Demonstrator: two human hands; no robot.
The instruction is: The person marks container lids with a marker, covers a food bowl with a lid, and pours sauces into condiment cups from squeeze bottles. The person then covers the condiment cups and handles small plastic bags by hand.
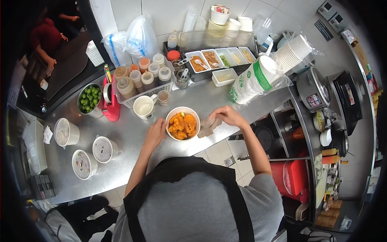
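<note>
The black apron (177, 166) lies nearest; beyond, apart, the hands (155, 134) (226, 116) flank an upright, upward-facing bowl (183, 124).

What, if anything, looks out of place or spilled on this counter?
The crumpled greyish sheet, cloth or paper, at the right hand: it lies rumpled beside open food. No spill stands out.

Bright orange food pieces (182, 126) in a white bowl (183, 108), gray-brown scrap (207, 128), silver-gray counter (125, 131), green fruits (90, 99), red holder (111, 111), pale plastic bags (141, 38) marked in blue, green-and-white printed package (261, 74), black apron (197, 164) over a gray shirt (189, 209), cream floor tiles (213, 155) with darker grid lines
</note>
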